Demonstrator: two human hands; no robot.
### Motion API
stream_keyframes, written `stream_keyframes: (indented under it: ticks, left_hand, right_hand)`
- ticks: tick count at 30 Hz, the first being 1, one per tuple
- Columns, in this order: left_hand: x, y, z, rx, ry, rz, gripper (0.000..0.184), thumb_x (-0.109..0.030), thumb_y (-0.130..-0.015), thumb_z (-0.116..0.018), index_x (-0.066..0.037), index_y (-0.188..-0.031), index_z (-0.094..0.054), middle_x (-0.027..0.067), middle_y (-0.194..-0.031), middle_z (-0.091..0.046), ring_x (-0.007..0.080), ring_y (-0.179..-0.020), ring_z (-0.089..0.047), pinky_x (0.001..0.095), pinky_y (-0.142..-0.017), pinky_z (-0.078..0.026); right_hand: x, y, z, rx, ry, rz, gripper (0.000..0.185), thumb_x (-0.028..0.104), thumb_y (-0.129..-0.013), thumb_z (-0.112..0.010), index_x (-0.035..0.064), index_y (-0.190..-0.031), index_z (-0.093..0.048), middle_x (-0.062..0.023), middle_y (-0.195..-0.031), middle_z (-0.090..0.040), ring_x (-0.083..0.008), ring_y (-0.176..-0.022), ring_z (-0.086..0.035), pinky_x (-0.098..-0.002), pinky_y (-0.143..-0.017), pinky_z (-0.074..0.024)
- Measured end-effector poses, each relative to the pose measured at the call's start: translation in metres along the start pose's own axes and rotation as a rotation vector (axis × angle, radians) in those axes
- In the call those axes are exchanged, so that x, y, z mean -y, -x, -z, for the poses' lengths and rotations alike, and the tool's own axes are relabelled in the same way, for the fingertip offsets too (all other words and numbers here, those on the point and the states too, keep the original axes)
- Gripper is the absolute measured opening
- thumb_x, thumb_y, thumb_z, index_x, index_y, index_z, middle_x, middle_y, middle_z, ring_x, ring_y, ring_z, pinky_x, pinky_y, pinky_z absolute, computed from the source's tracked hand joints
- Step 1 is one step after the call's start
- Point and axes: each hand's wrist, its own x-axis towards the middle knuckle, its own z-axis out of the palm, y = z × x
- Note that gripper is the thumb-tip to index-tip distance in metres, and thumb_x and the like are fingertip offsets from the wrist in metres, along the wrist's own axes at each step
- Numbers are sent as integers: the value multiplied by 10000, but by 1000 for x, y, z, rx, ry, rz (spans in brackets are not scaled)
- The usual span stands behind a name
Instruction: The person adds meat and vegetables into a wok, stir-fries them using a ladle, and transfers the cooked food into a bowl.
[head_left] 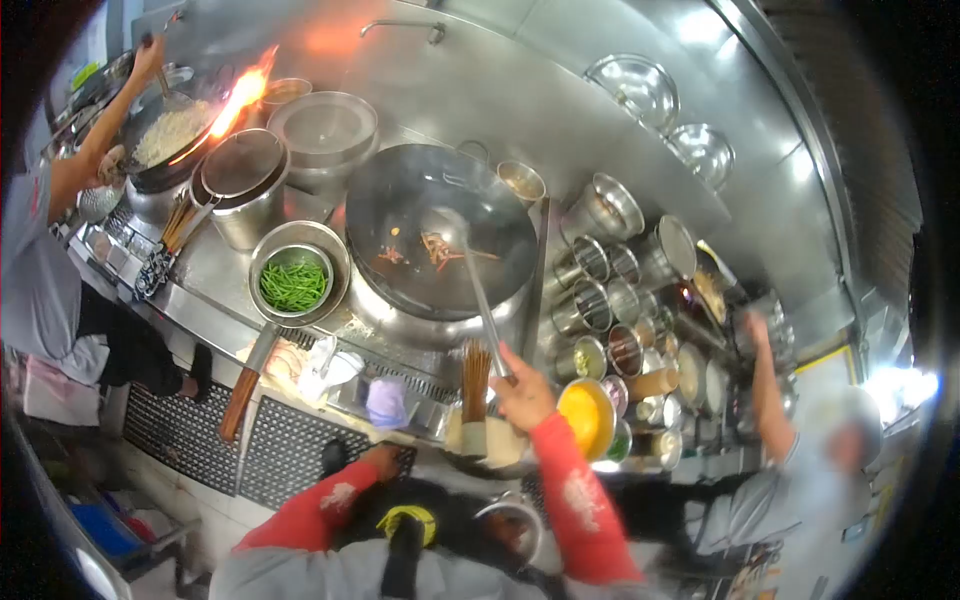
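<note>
My right hand (525, 395) is wrapped round the long handle of a metal ladle (478, 290). The ladle's bowl rests inside a large black wok (400, 185), against brown strips of food (437, 250) on its floor. Low at the counter's front edge is my left hand (383, 462), in shadow; its fingers are too dark to make out. A purple cloth (387, 402) lies just beyond it. Left of the wok, green beans (293, 286) fill a strainer with a wooden handle (238, 405), set over a metal pot.
At left, a co-worker's hand (150, 58) works over a flaming wok (165, 185). Another co-worker's arm (768, 385) reaches in from the right. Several metal containers (582, 305) and a bowl of yellow liquid (584, 420) crowd the right side. Bamboo sticks (476, 382) stand near my right hand.
</note>
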Motion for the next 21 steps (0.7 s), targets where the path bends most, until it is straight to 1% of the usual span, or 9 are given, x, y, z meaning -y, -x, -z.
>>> stream_keyframes:
  ticks: [6,8,9,11,12,13,15,16,21]
  left_hand:
    - [233,88,-27,-9,-286,538,374,-263,-732,-593,-49,-1027,-676,193,-1084,-663,408,-1033,-611,456,-886,-502]
    - [264,126,2,241,-717,115,386,-283,-733,-606,-56,-1035,-685,171,-1100,-665,386,-1050,-614,439,-891,-506]
    - [262,138,14,274,-725,188,363,-274,-748,-598,-58,-1024,-689,175,-1091,-665,374,-1049,-615,433,-882,-509]
    - [255,162,29,318,-718,366,319,-257,-777,-584,-62,-1002,-697,185,-1072,-665,352,-1048,-618,420,-865,-517]
    - [291,161,11,-153,-488,372,272,-236,-806,-563,-58,-962,-698,184,-1028,-670,341,-998,-625,422,-818,-521]
    - [295,160,14,-256,-510,252,271,-268,-818,-575,-87,-975,-702,178,-948,-651,346,-925,-631,437,-729,-524]
    - [273,152,31,-201,-715,-95,235,-238,-845,-573,-53,-949,-675,205,-855,-636,381,-860,-633,455,-692,-516]
    - [181,148,56,-432,-165,304,344,-272,-825,-536,-25,-1031,-659,217,-1018,-656,388,-970,-623,468,-833,-494]
    - [-19,115,126,-656,205,-11,210,-160,-852,-599,-21,-1000,-652,179,-850,-673,347,-786,-658,405,-727,-521]
  right_hand:
    - [40,67,20,253,-285,-136,611,145,-893,-600,93,-1450,-355,-14,-646,-545,-96,-519,-502,-273,-512,-450]
    - [22,46,31,268,-266,-102,507,158,-902,-591,68,-1373,-425,-16,-636,-531,-103,-503,-511,-281,-486,-445]
    - [6,23,27,243,-184,-49,429,167,-906,-587,52,-1305,-481,-18,-634,-525,-103,-499,-515,-283,-477,-442]
    - [-6,-18,25,-5,207,197,345,210,-837,-628,29,-1114,-531,-200,-751,-633,-357,-671,-627,-428,-626,-490]
    - [-8,-32,20,-131,382,226,385,217,-811,-630,-3,-1108,-523,-264,-811,-628,-453,-804,-611,-479,-726,-487]
    - [-15,-43,17,-170,474,198,395,216,-811,-630,-13,-1111,-516,-260,-806,-629,-445,-814,-616,-481,-741,-487]
    - [-28,-54,-3,-205,650,155,413,214,-812,-628,-35,-1117,-503,-251,-795,-629,-429,-832,-625,-484,-770,-488]
    - [-29,-50,-14,-219,616,175,426,216,-810,-629,-40,-1123,-496,-252,-799,-632,-430,-831,-625,-485,-772,-490]
    - [-16,2,-27,-186,393,249,465,223,-803,-629,-47,-1143,-461,-268,-814,-641,-442,-821,-627,-502,-753,-497]
